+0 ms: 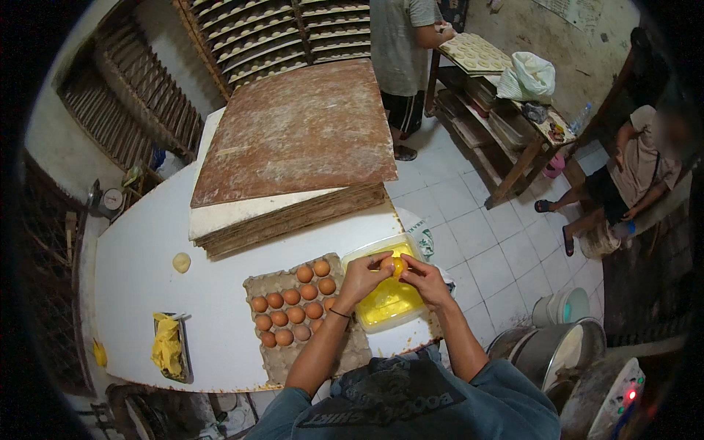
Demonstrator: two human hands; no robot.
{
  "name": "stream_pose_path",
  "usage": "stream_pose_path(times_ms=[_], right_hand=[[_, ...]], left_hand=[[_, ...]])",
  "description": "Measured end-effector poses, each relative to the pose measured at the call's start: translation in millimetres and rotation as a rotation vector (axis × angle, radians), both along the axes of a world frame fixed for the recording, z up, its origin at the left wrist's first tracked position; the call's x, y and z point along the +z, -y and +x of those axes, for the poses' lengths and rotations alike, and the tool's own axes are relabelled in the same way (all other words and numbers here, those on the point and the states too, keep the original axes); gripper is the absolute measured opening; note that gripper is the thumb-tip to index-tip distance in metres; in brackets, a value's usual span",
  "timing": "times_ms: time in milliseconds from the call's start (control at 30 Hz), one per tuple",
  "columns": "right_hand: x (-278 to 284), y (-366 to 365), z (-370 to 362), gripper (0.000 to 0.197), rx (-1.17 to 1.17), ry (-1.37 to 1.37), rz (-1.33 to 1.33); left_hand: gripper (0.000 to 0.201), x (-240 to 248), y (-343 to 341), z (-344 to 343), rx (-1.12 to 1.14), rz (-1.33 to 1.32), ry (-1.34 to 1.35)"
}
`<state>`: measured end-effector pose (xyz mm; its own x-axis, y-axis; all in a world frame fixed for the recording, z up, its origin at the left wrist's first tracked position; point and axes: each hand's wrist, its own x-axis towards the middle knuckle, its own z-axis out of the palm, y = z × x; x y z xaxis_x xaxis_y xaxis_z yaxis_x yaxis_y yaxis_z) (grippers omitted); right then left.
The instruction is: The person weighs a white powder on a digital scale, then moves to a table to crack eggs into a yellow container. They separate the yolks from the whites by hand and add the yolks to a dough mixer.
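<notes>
Between my two hands, an egg (pixel 397 267) with yellow yolk showing is held above a clear plastic container (pixel 367 317). Yellow liquid egg (pixel 392 297) covers the container's bottom. My left hand (pixel 364 279) grips the egg from its left side, the thumb and fingertips pressed to it. From the other side my right hand (pixel 427 282) pinches it the same way. To the left lies a grey cardboard egg tray (pixel 275 359) with brown eggs (pixel 295 314) in part of its cups; my left forearm covers some of it.
Stacked boards (pixel 301 132) fill the table's far side. A dough ball (pixel 181 262) and a small tray with a yellow mass (pixel 169 345) lie left. One person (pixel 403 51) stands at a dough bench (pixel 477 55); another person (pixel 645 161) sits right. Metal pots (pixel 561 352) stand nearby.
</notes>
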<state>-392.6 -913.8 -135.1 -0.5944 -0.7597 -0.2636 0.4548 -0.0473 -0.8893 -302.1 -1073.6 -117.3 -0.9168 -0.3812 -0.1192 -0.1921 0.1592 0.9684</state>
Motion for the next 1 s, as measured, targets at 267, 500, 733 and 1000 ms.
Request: stream_pose_path(times_ms=[267,500,733,1000], right_hand=[[-20,-2,7,0.046,-0.074,0.240,-0.268],[-17,-1,0,0.045,-0.008,0.250,-0.379],[2,-4,-10,0.045,-0.002,0.135,-0.367],[28,-9,-23,0.043,0.024,-0.072,-0.404]], left_hand=[[0.038,7,9,-2,-0.038,0.264,-0.031],[0.030,17,6,6,0.165,0.895,-0.090],[0.040,-3,6,25,0.046,-0.147,-0.075],[0.039,12,-17,38,-0.043,-0.664,-0.171]])
